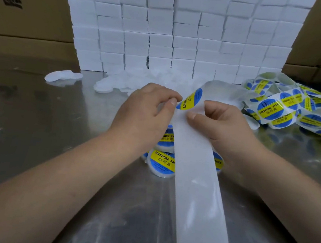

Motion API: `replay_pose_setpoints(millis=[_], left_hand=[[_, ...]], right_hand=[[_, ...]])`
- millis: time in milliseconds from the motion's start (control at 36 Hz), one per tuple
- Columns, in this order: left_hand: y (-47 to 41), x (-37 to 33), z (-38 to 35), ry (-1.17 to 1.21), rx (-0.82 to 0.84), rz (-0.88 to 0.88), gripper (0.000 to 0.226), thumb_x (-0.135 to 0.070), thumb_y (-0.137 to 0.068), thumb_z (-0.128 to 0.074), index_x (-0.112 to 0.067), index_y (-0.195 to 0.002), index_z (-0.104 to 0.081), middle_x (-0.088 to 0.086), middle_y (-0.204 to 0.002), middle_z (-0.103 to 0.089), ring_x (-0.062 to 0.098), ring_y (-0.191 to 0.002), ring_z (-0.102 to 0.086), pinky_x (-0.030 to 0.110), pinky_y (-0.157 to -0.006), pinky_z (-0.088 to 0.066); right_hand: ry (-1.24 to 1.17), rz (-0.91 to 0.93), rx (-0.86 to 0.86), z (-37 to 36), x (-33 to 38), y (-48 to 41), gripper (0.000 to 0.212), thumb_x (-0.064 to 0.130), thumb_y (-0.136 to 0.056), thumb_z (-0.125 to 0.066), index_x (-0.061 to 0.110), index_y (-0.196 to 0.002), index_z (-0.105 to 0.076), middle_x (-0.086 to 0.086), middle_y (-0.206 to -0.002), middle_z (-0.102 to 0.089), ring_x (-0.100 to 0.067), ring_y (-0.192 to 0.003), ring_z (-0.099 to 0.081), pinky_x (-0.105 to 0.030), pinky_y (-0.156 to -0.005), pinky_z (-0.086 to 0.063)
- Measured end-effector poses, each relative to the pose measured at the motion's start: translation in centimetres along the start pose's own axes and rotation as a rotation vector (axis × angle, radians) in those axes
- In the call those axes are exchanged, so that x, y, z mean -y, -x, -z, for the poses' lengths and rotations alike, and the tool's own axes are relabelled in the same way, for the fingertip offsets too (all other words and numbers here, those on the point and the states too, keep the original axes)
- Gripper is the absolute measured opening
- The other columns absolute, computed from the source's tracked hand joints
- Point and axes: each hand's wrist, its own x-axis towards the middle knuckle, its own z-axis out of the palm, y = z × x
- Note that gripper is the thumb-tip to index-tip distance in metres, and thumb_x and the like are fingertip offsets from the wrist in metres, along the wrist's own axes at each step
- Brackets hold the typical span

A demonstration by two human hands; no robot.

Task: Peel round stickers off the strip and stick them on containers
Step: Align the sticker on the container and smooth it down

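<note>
A translucent white backing strip [195,174] runs from the bottom of the view up between my hands. My right hand [222,126] pinches the strip at its bend. My left hand [147,110] pinches the edge of a round blue and yellow "soldering paste" sticker [190,99] that is lifting off the strip. Under my hands lie small round white containers [161,163] with the same stickers on their lids, partly hidden by the strip and my wrists. The rest of the strip, still carrying stickers [287,109], lies tangled at the right.
Unlabelled round white containers [120,83] lie in a heap behind my hands, with a few more [63,76] to the left. A wall of white boxes [180,34] stands at the back, with cardboard cartons [25,8] on both sides. The table [36,128] is shiny metal.
</note>
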Motion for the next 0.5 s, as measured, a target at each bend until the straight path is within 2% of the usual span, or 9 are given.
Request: replay_pose_setpoints(millis=[83, 167, 222, 278, 361, 417, 500], left_hand=[[0.07, -0.3, 0.21, -0.07, 0.047, 0.016, 0.025, -0.041, -0.077, -0.046, -0.036, -0.092, -0.066, -0.022, -0.089, -0.05, 0.009, -0.103, -0.051, 0.022, -0.085, -0.037], [0.18, -0.5, 0.3, -0.152, 0.091, -0.014, 0.029, -0.053, -0.075, -0.056, -0.035, -0.095, -0.066, -0.02, -0.095, -0.049, 0.01, -0.103, -0.051, 0.021, -0.082, -0.035], [0.22, -0.72, 0.38, -0.172, 0.105, -0.02, 0.036, -0.058, -0.068, -0.054, -0.035, -0.092, -0.066, -0.018, -0.096, -0.05, 0.01, -0.103, -0.05, 0.021, -0.081, -0.035], [0.17, -0.85, 0.48, -0.204, 0.122, -0.025, 0.039, -0.06, -0.064, -0.049, -0.037, -0.09, -0.066, -0.019, -0.094, -0.05, 0.009, -0.102, -0.049, 0.021, -0.081, -0.034], [0.08, -0.78, 0.64, -0.232, 0.146, -0.031, 0.038, -0.062, -0.064, -0.049, -0.039, -0.089, -0.066, -0.021, -0.09, -0.048, 0.008, -0.102, -0.048, 0.023, -0.083, -0.037], [0.05, -0.71, 0.69, -0.241, 0.156, -0.041, 0.036, -0.062, -0.065, -0.05, -0.04, -0.089, -0.066, -0.021, -0.09, -0.049, 0.008, -0.102, -0.048, 0.025, -0.085, -0.039], [0.02, -0.67, 0.74, -0.281, 0.175, -0.06, 0.035, -0.059, -0.064, -0.052, -0.041, -0.091, -0.065, -0.021, -0.09, -0.046, 0.005, -0.1, -0.045, 0.02, -0.077, -0.032]], right_hand=[[0.021, 0.023, 0.023, -0.17, 0.18, 0.12, 0.019, 0.004, -0.088, -0.056, 0.011, -0.076, -0.069, -0.006, -0.071, -0.068, -0.016, -0.068, -0.062, -0.03, -0.063, -0.051], [0.053, 0.035, 0.008, -0.3, 0.32, 0.24, 0.012, 0.006, -0.087, -0.058, 0.003, -0.08, -0.067, -0.026, -0.077, -0.064, -0.022, -0.069, -0.057, -0.037, -0.065, -0.047], [0.085, 0.041, 0.003, -0.34, 0.35, 0.25, 0.011, 0.005, -0.087, -0.058, 0.0, -0.08, -0.066, -0.032, -0.081, -0.059, -0.023, -0.068, -0.054, -0.037, -0.064, -0.043], [0.106, 0.037, 0.018, -0.2, 0.19, 0.17, 0.017, 0.002, -0.087, -0.056, 0.005, -0.076, -0.068, -0.026, -0.073, -0.062, -0.021, -0.067, -0.054, -0.034, -0.063, -0.043], [0.091, 0.014, 0.045, 0.0, 0.08, 0.1, 0.034, -0.001, -0.087, -0.053, 0.018, -0.066, -0.072, 0.0, -0.061, -0.065, -0.012, -0.06, -0.058, -0.025, -0.057, -0.046], [0.092, 0.008, 0.041, 0.04, 0.02, 0.02, 0.035, -0.003, -0.085, -0.053, 0.017, -0.063, -0.071, 0.001, -0.06, -0.064, -0.014, -0.061, -0.057, -0.027, -0.059, -0.045], [0.082, 0.013, 0.068, 0.16, 0.11, 0.01, 0.036, -0.007, -0.082, -0.048, 0.016, -0.068, -0.073, -0.006, -0.068, -0.065, -0.017, -0.068, -0.059, -0.029, -0.065, -0.047]])
